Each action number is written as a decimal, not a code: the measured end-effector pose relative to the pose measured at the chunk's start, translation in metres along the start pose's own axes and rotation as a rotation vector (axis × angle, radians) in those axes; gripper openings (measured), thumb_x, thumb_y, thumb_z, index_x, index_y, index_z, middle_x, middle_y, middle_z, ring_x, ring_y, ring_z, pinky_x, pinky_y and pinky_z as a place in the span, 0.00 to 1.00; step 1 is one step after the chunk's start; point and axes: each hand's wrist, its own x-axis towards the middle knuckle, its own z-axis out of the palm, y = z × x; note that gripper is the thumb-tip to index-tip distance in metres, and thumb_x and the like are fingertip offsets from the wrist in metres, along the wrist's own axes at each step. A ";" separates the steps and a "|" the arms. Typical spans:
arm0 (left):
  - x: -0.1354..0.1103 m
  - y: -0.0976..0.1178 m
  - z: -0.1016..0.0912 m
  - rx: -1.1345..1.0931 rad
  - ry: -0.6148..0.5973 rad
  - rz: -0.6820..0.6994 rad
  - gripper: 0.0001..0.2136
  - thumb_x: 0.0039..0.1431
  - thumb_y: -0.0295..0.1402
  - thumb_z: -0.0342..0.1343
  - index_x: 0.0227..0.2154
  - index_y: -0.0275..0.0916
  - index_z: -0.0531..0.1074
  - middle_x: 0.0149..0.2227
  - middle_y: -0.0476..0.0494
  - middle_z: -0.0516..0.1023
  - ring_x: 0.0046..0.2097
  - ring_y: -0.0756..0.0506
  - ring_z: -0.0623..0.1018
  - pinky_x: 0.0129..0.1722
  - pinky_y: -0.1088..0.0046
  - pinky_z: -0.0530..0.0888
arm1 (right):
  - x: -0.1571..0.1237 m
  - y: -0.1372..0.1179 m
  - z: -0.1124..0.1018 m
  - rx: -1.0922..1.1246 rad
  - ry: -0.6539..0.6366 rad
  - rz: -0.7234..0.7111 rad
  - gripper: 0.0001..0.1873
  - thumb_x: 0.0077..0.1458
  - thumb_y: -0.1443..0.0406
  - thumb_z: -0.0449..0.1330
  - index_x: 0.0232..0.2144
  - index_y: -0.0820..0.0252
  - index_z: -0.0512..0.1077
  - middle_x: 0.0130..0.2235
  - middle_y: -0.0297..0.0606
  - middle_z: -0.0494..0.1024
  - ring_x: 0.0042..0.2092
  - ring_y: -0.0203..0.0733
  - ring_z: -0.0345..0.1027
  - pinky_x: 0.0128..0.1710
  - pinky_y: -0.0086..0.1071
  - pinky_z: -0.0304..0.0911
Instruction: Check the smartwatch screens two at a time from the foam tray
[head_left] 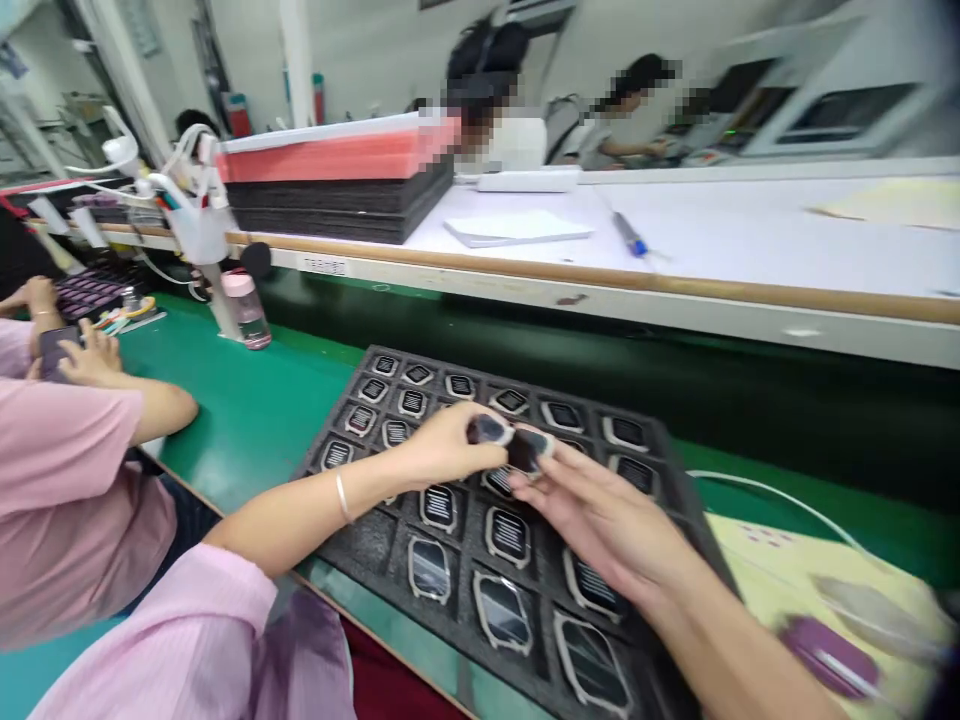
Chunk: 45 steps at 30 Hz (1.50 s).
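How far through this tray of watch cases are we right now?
Done: most pockets of the foam tray hold cases; which ones are finished I cannot tell. In hand: the left hand pinches a watch case, the right hand a second watch case, side by side above the middle rows. Left: neither is set down yet; a front-left pocket is empty.

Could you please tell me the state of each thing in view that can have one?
Left hand: pinching a watch case
Right hand: pinching a second watch case
Foam tray: flat, most pockets filled
Pink bottle: upright, capped
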 end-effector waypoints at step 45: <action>-0.010 -0.006 -0.002 0.144 0.081 0.250 0.14 0.50 0.32 0.57 0.41 0.40 0.69 0.35 0.48 0.78 0.38 0.46 0.78 0.40 0.69 0.72 | -0.003 0.003 -0.008 0.320 -0.382 -0.112 0.25 0.54 0.62 0.75 0.52 0.55 0.74 0.43 0.35 0.82 0.37 0.37 0.80 0.41 0.31 0.75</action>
